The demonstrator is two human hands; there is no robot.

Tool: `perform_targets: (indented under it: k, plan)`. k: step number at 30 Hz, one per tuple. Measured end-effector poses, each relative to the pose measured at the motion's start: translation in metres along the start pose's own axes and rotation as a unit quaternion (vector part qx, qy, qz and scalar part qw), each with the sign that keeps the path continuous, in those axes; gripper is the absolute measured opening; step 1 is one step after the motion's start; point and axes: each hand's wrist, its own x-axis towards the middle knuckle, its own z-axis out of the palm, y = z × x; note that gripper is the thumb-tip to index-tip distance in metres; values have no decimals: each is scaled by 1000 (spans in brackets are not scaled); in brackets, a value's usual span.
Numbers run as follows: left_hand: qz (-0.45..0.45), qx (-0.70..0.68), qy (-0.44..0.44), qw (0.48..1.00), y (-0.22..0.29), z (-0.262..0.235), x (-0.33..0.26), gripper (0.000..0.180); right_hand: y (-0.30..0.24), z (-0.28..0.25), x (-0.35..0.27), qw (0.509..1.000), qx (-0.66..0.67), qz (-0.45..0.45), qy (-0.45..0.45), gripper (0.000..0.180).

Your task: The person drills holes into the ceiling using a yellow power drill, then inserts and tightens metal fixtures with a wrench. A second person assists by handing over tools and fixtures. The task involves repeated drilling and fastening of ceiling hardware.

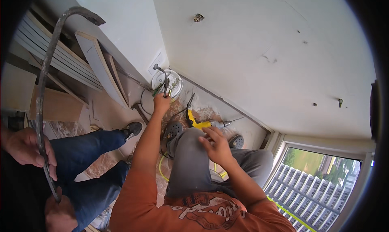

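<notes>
My left hand (161, 104) reaches forward and grips dark-handled pliers (165, 87) over a white bucket (176, 79) that stands in the corner of the floor. My right hand (216, 145) rests on my grey-trousered knee (190, 151), fingers loosely apart and holding nothing. A yellow power drill (201, 124) lies on the marble floor just beyond my knees, its bit pointing right. My dark perforated shoes (172, 130) show on either side of it.
At the left, another person in blue jeans (91, 167) holds a long curved metal bar (42, 94) with both hands (25, 147). Boards (99, 68) and white slats (52, 54) lean on the wall. A yellow cord (161, 167) lies underfoot. A window (316, 179) is lower right.
</notes>
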Motion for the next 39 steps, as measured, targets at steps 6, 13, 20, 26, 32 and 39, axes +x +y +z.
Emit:
perform_targets:
  k: [6,13,20,26,32,39]
  plan:
    - [-8,170,17,985,-7,29,46,19,37,-123,-99,952,-258,101,129,26]
    - [42,161,61,984,-25,42,55,18,48,-125,-125,911,-364,68,183,26]
    - [65,216,59,972,-36,32,58,26,47,-125,-116,921,-345,61,170,25]
    - [90,228,29,969,2,22,6,18,58,-133,-123,924,-295,66,235,16]
    - [82,112,-17,990,28,-3,-62,19,63,-136,-138,938,-216,23,272,5]
    - [129,-124,-134,975,171,-15,-156,21,73,-142,-161,915,-191,20,356,6]
